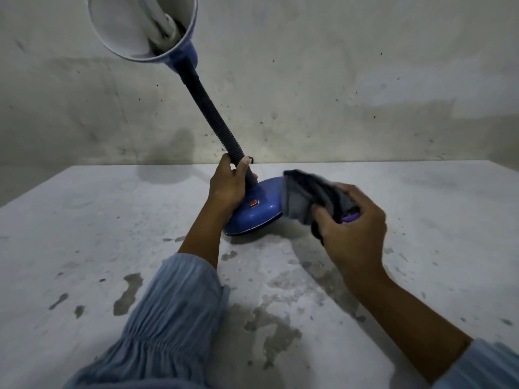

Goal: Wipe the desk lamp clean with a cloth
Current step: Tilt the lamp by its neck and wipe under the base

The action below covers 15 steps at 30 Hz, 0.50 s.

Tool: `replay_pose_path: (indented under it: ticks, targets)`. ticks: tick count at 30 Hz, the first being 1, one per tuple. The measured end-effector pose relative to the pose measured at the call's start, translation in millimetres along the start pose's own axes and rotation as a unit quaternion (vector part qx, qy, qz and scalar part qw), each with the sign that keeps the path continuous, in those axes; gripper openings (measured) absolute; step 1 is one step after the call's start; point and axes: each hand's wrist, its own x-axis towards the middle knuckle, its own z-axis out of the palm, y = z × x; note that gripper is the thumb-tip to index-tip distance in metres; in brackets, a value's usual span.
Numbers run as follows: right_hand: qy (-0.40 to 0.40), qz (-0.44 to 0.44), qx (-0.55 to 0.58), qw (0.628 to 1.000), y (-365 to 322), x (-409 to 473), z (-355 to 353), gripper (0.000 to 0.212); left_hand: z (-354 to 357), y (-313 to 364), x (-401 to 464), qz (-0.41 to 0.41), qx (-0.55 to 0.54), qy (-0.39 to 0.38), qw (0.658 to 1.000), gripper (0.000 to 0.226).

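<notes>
A blue desk lamp stands on the grey table [84,248]. Its round blue base [255,217] carries a red switch and is tipped up on its near-left edge. A dark ribbed neck [210,110] leans up and left to the shade [140,26], whose white inside and bulb face me. My left hand [229,186] is closed around the bottom of the neck. My right hand [354,228] grips a bunched grey cloth [309,197] with a purple bit, and the cloth lies against the right side of the base.
A stained concrete wall [337,80] rises right behind the table's far edge. The tabletop shows dark worn patches [269,327] near me. Light blue sleeves cover both forearms at the bottom of the view.
</notes>
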Motion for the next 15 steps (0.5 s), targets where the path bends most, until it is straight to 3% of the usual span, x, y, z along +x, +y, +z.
replay_pose_path:
  ticks: [3,8,12,15]
  targets:
    - [0.069,0.041,-0.008,0.997,4.1,10.0,-5.7,0.033,0.9,0.6,-0.8,0.0,0.007,-0.001,1.0,0.022]
    - [-0.077,-0.013,0.048,0.996,-5.8,-3.6,1.7,0.037,2.4,0.1,-0.8,0.01,0.013,-0.004,1.0,0.021]
    - [-0.201,-0.06,0.025,0.977,-8.9,-14.6,4.2,0.036,3.4,-0.4,0.0,0.007,0.027,-0.006,1.0,0.023]
    - [-0.171,-0.114,-0.019,0.978,-7.9,-15.6,6.6,0.037,4.5,0.2,-0.1,-0.001,0.023,-0.013,1.0,0.022]
